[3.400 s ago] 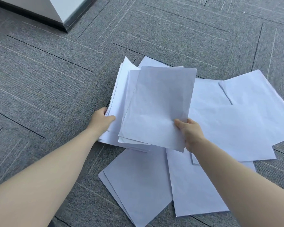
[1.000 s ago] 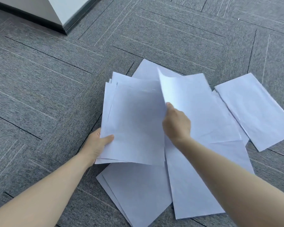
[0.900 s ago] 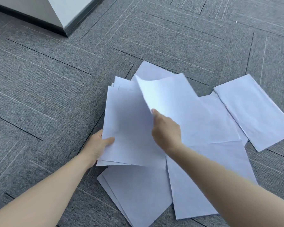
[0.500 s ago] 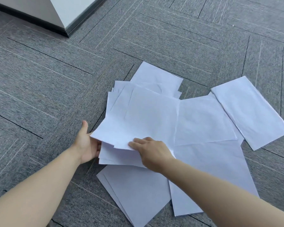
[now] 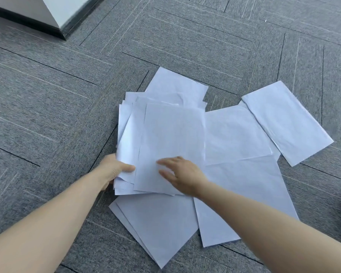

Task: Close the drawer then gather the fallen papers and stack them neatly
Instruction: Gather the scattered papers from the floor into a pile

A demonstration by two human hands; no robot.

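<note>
left hand [image 5: 114,169] is gripping the gathered stack [image 5: 161,142] at its near-left corner, thumb on top | right hand [image 5: 182,174] is lying flat, fingers straight, on stack | loose papers [image 5: 244,174] are lying on the carpet [image 5: 47,105]

No legible text anywhere

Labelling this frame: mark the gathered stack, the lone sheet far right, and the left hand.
gathered stack [image 5: 171,138], head view, top sheet's middle.
lone sheet [image 5: 285,121], head view, its centre.
left hand [image 5: 114,168], head view, back of hand.
</note>
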